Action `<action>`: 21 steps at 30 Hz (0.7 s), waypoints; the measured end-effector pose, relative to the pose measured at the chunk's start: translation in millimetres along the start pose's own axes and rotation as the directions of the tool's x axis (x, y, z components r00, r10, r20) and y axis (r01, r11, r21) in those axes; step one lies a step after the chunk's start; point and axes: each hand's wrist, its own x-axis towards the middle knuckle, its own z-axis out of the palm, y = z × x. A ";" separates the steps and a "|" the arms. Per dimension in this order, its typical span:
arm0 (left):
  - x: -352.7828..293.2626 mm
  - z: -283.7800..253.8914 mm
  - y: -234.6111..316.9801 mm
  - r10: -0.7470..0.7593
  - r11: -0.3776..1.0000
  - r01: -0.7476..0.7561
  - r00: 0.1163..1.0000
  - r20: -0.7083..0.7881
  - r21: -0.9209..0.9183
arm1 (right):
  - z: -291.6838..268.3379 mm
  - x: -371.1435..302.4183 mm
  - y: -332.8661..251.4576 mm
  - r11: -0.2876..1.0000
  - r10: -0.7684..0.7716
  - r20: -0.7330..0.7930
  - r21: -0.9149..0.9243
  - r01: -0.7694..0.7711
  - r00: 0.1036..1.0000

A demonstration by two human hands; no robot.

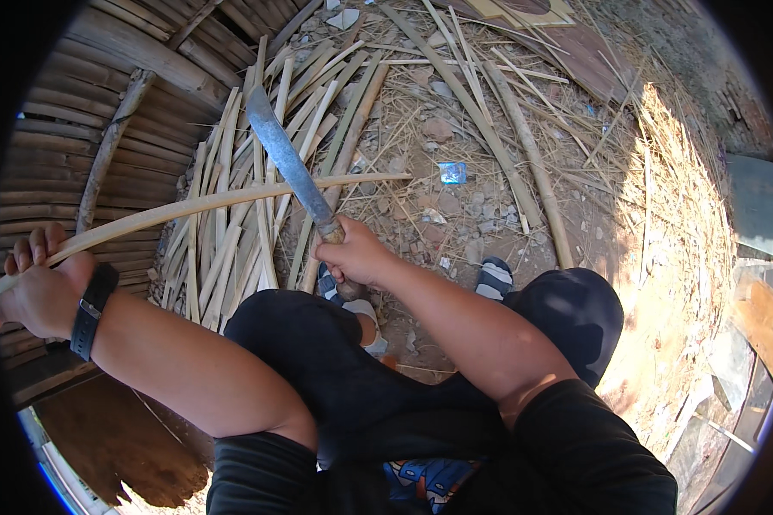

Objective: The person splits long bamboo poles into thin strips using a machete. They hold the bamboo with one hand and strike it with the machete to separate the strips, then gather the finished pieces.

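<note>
Bamboo strip (pixel 206 204), long and pale, runs from the left hand (pixel 39 292), whose fingers are curled tight around its near end, out over the heap of split bamboo (pixel 232 232) on the ground. The machete (pixel 288 163) crosses it, blade resting at its upper edge, handle clenched in the right hand (pixel 356 256). It looks like the shaving step; the next stroke calls for a steady strip and a shallow blade angle

A long pale bamboo strip (pixel 232 199) runs nearly level from lower left to right, crossed by a grey machete (pixel 288 163) with its blade angled up-left, resting against it.
</note>
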 end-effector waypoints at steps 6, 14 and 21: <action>-21.0 19.2 1.1 0.010 1.000 -0.010 1.000 0.025 0.012 | -48.4 9.8 45.6 0.979 0.161 -0.249 0.166 -0.121 0.955; -8.8 11.3 2.7 -0.014 1.000 0.015 0.998 0.064 -0.005 | 9.6 -1.1 0.2 0.997 -0.035 0.000 -0.062 0.035 0.999; -19.5 17.3 1.9 -0.049 0.998 0.053 0.995 0.091 -0.039 | -53.1 9.8 44.6 0.975 0.179 -0.213 0.165 -0.146 0.960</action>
